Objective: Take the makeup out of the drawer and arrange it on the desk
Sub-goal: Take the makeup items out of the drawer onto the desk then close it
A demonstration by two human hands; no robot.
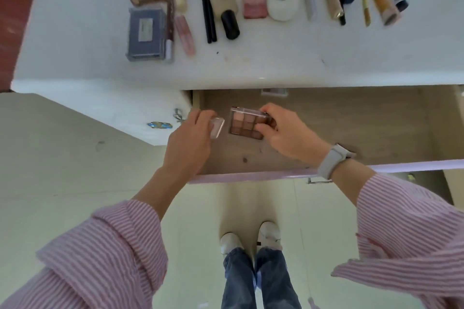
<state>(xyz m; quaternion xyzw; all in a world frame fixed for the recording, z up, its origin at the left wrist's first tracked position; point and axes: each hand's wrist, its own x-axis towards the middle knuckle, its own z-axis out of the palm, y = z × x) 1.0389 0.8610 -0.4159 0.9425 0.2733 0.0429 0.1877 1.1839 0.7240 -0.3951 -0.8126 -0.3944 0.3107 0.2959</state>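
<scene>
The drawer (376, 130) under the white desk (276, 63) stands pulled out, its wooden floor mostly bare. My right hand (286, 133) pinches a brown eyeshadow palette (244, 124) by its right edge, above the drawer's left part. My left hand (190, 138) holds a small pale pink clear case (217, 128) just left of the palette. Another small clear item (273, 91) lies at the drawer's back, half under the desk edge. Several makeup items lie in rows on the desk, among them a blue palette (145, 32), a pink blush (254, 4) and a white puff case (283, 1).
The drawer's lilac front (251, 175) with a metal handle (316, 180) faces my legs. My white shoes (251, 238) stand on pale floor below. A dark red panel (15, 7) borders the desk's left. Bare desk surface stretches along the front and right.
</scene>
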